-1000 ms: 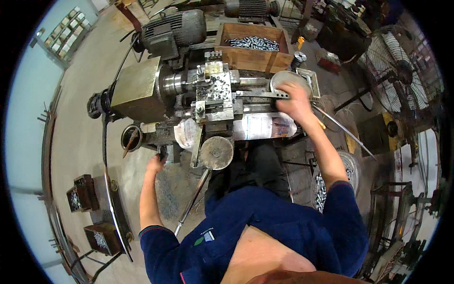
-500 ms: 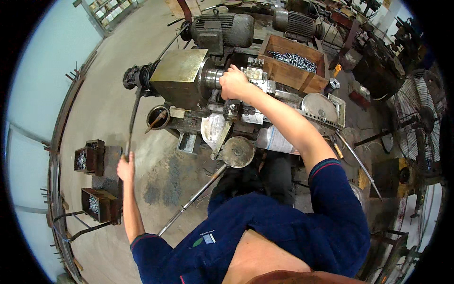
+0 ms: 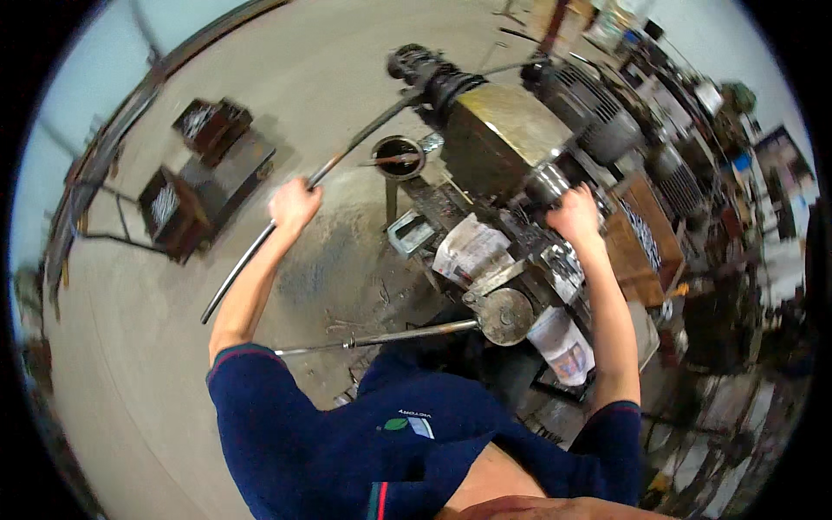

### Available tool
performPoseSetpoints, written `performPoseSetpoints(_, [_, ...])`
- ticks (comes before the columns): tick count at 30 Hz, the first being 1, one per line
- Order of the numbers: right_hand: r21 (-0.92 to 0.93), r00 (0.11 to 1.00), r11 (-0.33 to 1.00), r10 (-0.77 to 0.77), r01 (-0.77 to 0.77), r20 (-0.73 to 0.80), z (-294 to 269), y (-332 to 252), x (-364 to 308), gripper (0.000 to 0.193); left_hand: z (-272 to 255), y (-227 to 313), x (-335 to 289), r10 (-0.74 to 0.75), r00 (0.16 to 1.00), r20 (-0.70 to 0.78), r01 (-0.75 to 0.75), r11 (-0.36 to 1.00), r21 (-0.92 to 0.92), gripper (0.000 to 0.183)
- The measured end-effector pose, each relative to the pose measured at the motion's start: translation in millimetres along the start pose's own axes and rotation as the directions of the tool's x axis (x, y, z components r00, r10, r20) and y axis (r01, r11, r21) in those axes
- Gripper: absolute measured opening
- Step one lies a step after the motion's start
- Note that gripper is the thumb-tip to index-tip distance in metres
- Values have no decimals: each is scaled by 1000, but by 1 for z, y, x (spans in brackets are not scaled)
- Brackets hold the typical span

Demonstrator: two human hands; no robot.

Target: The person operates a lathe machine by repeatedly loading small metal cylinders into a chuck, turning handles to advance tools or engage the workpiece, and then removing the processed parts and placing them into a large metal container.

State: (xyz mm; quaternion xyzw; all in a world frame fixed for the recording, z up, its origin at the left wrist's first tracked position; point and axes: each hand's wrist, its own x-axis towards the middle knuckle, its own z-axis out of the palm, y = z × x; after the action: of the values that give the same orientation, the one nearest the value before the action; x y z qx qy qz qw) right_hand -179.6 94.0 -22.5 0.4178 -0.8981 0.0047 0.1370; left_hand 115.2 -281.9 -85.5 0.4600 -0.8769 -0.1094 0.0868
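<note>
My left hand (image 3: 295, 205) is wrapped round a long metal rod (image 3: 347, 152). One end of the rod meets the black ribbed end (image 3: 425, 71) of a lathe-like machine; the other sticks out past my fist, down and left. At the machine's other side, my right hand (image 3: 575, 214) is closed, close by the shiny round spindle collar (image 3: 548, 183). Whatever its fingers grip is hidden. Between the collar and the black end lies the boxy metal housing (image 3: 511, 121). A round disc (image 3: 505, 316) with a bar across stands nearer my body.
A pot (image 3: 399, 157) with a brush-like stick sits beside the machine. Beyond my right hand is a wooden box (image 3: 646, 234) of small metal parts. A cart (image 3: 230, 173) bearing bins stands on the left. Motors (image 3: 589, 104) lie behind the housing.
The view has turned, so the machine now appears slanted. My left hand has risen in the picture, and more rod shows below it. My right hand remains by the collar.
</note>
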Motion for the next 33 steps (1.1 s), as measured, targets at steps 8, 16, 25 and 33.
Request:
performPoseSetpoints(8, [70, 991, 996, -50, 59, -125, 9, 0, 2, 20, -8, 22, -25, 27, 999, -24, -27, 999, -22, 35])
performPoseSetpoints(16, [35, 957, 985, -158, 172, -245, 10, -3, 3, 16, -3, 34, -48, -45, 998, 55, 48, 996, -69, 38])
performPoseSetpoints(25, [-80, 980, 991, -118, 106, -160, 7, 5, -14, 20, 0, 31, -43, 46, 998, 34, -46, 999, -18, 39])
performPoseSetpoints(33, [153, 965, 983, 132, -98, -228, -67, 30, -73, 31, 15, 13, -46, 141, 987, -74, -146, 986, -78, 54])
